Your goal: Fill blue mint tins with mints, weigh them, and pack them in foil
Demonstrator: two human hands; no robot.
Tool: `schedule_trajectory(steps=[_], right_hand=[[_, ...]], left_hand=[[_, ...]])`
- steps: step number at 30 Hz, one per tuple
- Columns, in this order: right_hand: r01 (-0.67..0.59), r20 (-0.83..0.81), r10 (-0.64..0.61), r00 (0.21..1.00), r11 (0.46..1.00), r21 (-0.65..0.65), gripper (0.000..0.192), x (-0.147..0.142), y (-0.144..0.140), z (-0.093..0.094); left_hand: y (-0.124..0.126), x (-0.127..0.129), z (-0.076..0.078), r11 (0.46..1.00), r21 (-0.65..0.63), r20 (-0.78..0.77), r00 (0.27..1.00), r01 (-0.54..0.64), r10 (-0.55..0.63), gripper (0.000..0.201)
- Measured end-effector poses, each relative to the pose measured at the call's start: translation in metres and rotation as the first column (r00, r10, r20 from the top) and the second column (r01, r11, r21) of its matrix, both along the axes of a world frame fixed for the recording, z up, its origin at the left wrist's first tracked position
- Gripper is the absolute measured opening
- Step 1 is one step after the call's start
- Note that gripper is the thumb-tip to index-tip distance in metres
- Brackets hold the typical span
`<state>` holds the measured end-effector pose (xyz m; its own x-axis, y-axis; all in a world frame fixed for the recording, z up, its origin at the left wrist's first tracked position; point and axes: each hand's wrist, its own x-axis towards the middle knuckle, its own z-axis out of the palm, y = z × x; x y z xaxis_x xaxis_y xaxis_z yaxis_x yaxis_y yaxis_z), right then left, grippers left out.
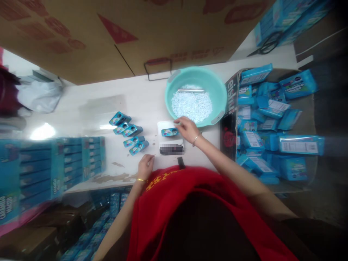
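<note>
R hand (187,127) is loosely curled, fingertips pinching the right end of a small blue tin (170,132) that sits on a white scale (170,139) just in front of the teal basin (174,87). Tin lies flat, long axis approx left-right across the scale, window side up. L hand (146,166) rests on the table (141,101) edge, fingers bent under, holding nothing visible. Five more blue tins (129,133) lie in a row to the left, well apart from both hands.
</note>
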<state>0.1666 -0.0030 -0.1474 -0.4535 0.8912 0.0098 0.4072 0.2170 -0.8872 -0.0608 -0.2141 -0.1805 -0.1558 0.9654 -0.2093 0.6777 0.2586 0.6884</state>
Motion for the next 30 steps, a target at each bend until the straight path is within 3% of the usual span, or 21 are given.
schedule_trajectory(steps=[2, 4, 6, 8, 11, 15, 18, 20, 23, 25, 26, 28, 30], right_hand=[[0.095, 0.129, -0.099, 0.987, 0.995, 0.037, 0.019, 0.014, 0.019, -0.009], [0.167, 0.390, -0.163, 0.906, 0.986, 0.024, 0.029, 0.027, 0.042, -0.023], [0.167, 0.657, -0.054, 0.752, 0.980, -0.111, 0.051, 0.033, 0.063, -0.038], [0.111, 0.769, 0.147, 0.622, 0.956, -0.273, 0.065, 0.029, 0.077, -0.051], [0.007, 0.767, 0.294, 0.571, 0.932, -0.363, 0.052, 0.015, 0.086, -0.063], [0.006, 0.773, 0.250, 0.583, 0.950, -0.312, 0.037, 0.016, 0.088, -0.064], [0.053, 0.775, 0.123, 0.620, 0.979, -0.198, 0.037, 0.034, 0.087, -0.055], [0.136, 0.679, -0.005, 0.734, 0.981, -0.140, 0.031, 0.043, 0.080, -0.042], [0.203, 0.333, -0.100, 0.938, 0.935, -0.290, 0.025, 0.041, 0.055, -0.013], [0.074, 0.117, -0.034, 0.992, 0.931, -0.357, 0.023, 0.029, 0.034, 0.007], [0.007, 0.069, 0.016, 0.997, 0.948, -0.317, 0.020, 0.021, 0.023, 0.015], [-0.104, 0.106, 0.126, 0.986, 0.976, -0.190, 0.015, 0.004, 0.007, 0.026], [-0.181, 0.247, 0.208, 0.946, 0.975, -0.127, 0.018, -0.010, -0.003, 0.030]], left_hand=[[-0.001, -0.001, -0.001, 1.000, -0.006, -0.003, 1.000, 0.003, -0.003, 0.019], [-0.002, -0.002, -0.003, 1.000, -0.022, -0.005, 1.000, 0.010, -0.010, 0.020], [-0.003, -0.005, -0.005, 0.999, -0.042, -0.010, 1.000, 0.017, -0.018, 0.020], [-0.004, -0.007, -0.007, 0.998, -0.057, -0.018, 1.000, 0.024, -0.025, 0.021], [-0.005, -0.010, -0.008, 0.998, -0.063, -0.031, 0.999, 0.014, -0.016, 0.021], [-0.008, -0.013, -0.009, 0.998, -0.068, -0.041, 0.999, -0.004, 0.001, 0.021], [-0.009, -0.014, -0.010, 0.996, -0.084, -0.054, 0.998, 0.013, -0.017, 0.021], [-0.007, -0.013, -0.011, 0.996, -0.085, -0.057, 0.998, 0.019, -0.024, 0.021], [-0.001, -0.010, -0.010, 0.997, -0.070, -0.043, 0.999, 0.020, -0.023, 0.022], [0.002, -0.007, -0.009, 0.998, -0.064, -0.032, 0.999, 0.020, -0.022, 0.022], [0.003, -0.006, -0.008, 0.998, -0.064, -0.027, 0.999, 0.021, -0.022, 0.022], [0.003, -0.003, -0.006, 0.998, -0.065, -0.018, 1.000, 0.019, -0.020, 0.021], [0.000, -0.002, -0.004, 0.998, -0.065, -0.010, 1.000, 0.014, -0.015, 0.021]])
